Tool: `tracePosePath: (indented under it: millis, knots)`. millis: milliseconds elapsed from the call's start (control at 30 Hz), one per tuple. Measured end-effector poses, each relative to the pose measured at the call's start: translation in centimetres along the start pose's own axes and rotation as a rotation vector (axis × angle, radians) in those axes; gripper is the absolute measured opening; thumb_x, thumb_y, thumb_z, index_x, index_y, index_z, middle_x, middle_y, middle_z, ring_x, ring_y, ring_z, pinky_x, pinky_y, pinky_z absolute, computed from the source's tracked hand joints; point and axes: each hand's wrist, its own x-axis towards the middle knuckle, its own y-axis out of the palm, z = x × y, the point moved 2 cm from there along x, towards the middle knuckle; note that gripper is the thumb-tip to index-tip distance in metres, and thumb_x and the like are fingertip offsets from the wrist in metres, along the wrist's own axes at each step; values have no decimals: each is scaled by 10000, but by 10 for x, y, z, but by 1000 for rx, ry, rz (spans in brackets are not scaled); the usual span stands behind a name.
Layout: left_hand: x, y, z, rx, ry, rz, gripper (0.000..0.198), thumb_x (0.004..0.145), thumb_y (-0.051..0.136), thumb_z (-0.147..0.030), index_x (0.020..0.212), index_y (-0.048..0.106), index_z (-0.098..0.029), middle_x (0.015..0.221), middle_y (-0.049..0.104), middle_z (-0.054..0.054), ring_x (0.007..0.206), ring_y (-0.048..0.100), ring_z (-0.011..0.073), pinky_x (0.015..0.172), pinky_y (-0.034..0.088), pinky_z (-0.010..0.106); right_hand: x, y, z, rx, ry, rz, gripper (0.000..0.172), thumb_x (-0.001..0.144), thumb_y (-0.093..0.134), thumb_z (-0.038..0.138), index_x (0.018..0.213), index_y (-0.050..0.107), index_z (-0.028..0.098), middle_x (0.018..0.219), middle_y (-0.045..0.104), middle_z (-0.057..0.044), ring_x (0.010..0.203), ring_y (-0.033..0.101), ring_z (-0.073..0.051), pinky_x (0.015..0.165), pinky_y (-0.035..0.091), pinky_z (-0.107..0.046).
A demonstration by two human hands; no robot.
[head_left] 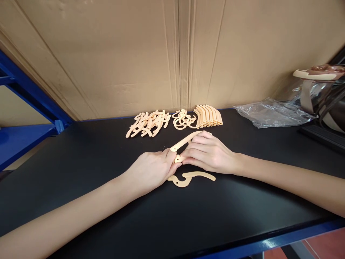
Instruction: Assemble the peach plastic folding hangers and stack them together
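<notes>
Above the middle of the black table, both my hands are closed on beige plastic folding-hanger parts. A curved hanger arm slants up to the right between them, with a hole at its lower left end. My left hand pinches near that end. Fingers of my right hand wrap the arm's upper part and also meet a small holed piece between both hands. How these pieces join is hidden by my fingers. Just below lies a hook-shaped piece with another curved arm touching it.
Along the back lie a loose pile of beige hanger pieces, a heap of hooks and a neat row of curved arms. A clear plastic bag rests at the right. Cardboard stands behind; a blue frame borders the left.
</notes>
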Motion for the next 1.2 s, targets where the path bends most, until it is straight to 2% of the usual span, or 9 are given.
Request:
tracePosePath:
  millis: [200,467,767,900,1200]
  knots:
    - [0,-3,3,-129,-36,39,343,1014,251,-347,765,425,-189,597,536,-9,462,549,149,415,279,237,3,0,-1,33,29,25,260,993,450,281,862,627,143,751,667,-14,758,549,-139,745,346,-309]
    - [1,-3,5,-160,-59,115,338,1006,326,-361,713,376,-201,613,544,-25,460,519,126,431,292,228,-1,3,-2,-34,4,30,233,997,440,283,892,605,156,798,679,-25,809,560,-153,720,342,-321]
    - [1,-2,3,-28,-19,116,331,989,415,-375,713,386,-194,591,520,-26,452,522,135,416,244,227,-3,1,0,-92,-57,2,192,973,488,255,879,618,151,819,667,-28,777,498,-152,708,351,-316]
    - [-1,0,3,24,9,63,349,1011,345,-377,725,408,-187,587,525,-21,455,530,128,418,250,226,-2,0,0,-108,-72,10,199,972,491,253,861,617,146,819,662,-28,776,490,-153,711,350,-312]
    - [-4,-3,-1,144,85,-186,430,1033,245,-342,727,484,-157,533,485,-23,409,513,130,405,249,250,1,2,1,-69,-33,35,246,992,448,269,884,619,129,746,639,-25,744,497,-150,702,344,-308]
